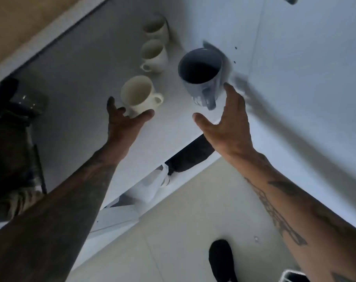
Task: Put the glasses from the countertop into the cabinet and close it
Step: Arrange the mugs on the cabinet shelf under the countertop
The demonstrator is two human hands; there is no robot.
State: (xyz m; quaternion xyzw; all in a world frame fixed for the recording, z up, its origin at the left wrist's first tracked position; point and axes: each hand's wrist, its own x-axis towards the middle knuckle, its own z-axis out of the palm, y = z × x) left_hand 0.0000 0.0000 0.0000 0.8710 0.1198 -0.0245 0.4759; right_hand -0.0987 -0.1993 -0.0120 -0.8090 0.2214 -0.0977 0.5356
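Three cream mugs stand in a row on the white countertop (75, 82): one at the back (156, 26), a middle one (153, 55) and a near one (138, 96). A blue-grey mug (201, 74) stands to their right, by the wall. My left hand (124, 121) is open, its fingertips touching the near cream mug's base. My right hand (228, 123) is open just below the blue-grey mug, thumb and fingers spread on either side of its handle, not gripping it.
A white wall (305, 58) rises right of the mugs. Dark objects, among them a glass jar (28, 102), crowd the counter's left end. Below the counter edge lie a plastic bag (152, 184), a tiled floor (193, 220) and my dark shoe (221, 259).
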